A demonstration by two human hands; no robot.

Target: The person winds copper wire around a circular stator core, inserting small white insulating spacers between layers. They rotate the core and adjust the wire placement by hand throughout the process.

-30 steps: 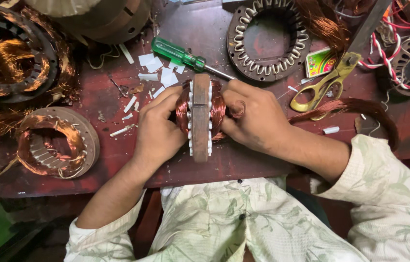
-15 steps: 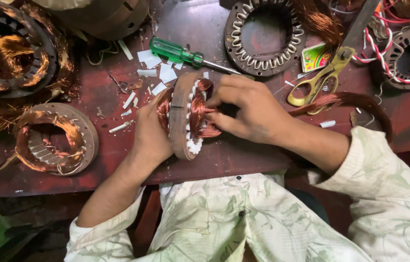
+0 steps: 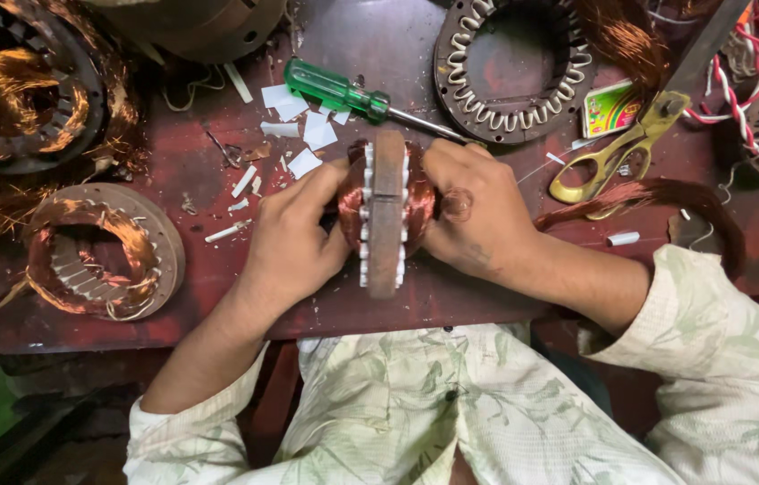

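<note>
the dark red workbench [image 3: 218,162] is taking up most of the view, littered with parts. at its far left a big wound stator [image 3: 11,99] is spilling loose copper wire, and nearer the front edge a smaller stator ring [image 3: 101,251] is lying flat with copper coils bulging out of it. at the back an empty stator core [image 3: 514,67] is sitting flat, its slots lined with pale insulation. in the middle, the person is holding a motor stator [image 3: 387,214] standing on its edge on the bench, copper windings showing on both faces. the left hand [image 3: 294,238] is cupping its left side, fingers curled against the coils, and the right hand [image 3: 478,211] is wrapping round the right side, fingers closed on the windings. a loop of copper wire [image 3: 658,193] is trailing off to the right of that hand. just behind the stator a green-handled screwdriver [image 3: 344,92] is lying aslant, its tip pointing toward the empty core. yellow-handled scissors [image 3: 617,157] are resting near the right hand, and scraps of white insulation paper [image 3: 303,135] are scattered around the screwdriver
</note>
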